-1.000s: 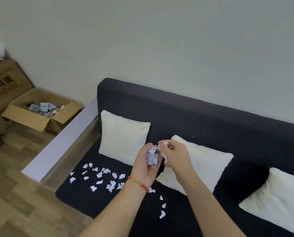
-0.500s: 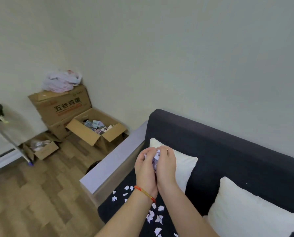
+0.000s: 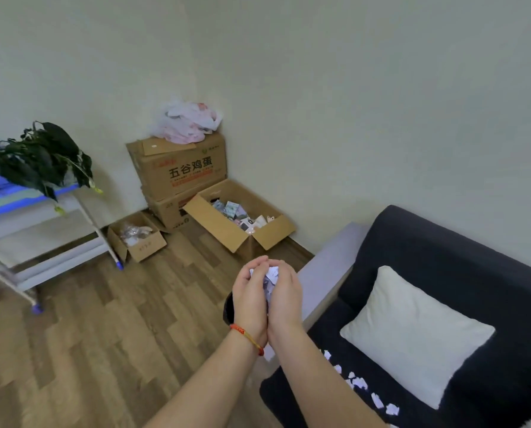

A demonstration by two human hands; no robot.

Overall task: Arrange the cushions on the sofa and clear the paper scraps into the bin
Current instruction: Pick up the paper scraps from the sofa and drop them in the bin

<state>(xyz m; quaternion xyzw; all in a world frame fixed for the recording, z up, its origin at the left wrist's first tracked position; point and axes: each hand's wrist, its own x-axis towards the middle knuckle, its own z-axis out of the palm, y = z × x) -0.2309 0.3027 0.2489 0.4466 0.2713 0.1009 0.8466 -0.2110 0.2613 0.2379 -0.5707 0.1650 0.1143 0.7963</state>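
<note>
Green foliage of a potted plant (image 3: pixel 40 159) hangs over a blue-topped rack (image 3: pixel 17 196) at far left. To its right, a small open cardboard box (image 3: pixel 137 239) stands on the wood-pattern floor (image 3: pixel 103 329). Behind it, two closed printed cartons (image 3: pixel 181 174) are stacked in the corner, with a crumpled plastic bag (image 3: pixel 187 122) on top. A large open carton (image 3: pixel 236 223) holding mixed packets sits just beside the stack.

At centre, the left hand (image 3: pixel 250 299), with a red cord bracelet (image 3: pixel 247 335) at the wrist, and the right hand (image 3: pixel 286 299) are cupped against each other, fingers curled round a wad of paper scraps (image 3: pixel 270 278) gathered between the palms. A dark object (image 3: pixel 228 307) shows partly behind the left hand; its identity cannot be determined.

To the right, the dark sofa (image 3: pixel 443 248) has a grey side panel (image 3: pixel 329 267). One cream cushion (image 3: pixel 412 332) leans against the backrest. Loose scraps (image 3: pixel 360 383) lie on the seat in front of the cushion, near the right forearm.
</note>
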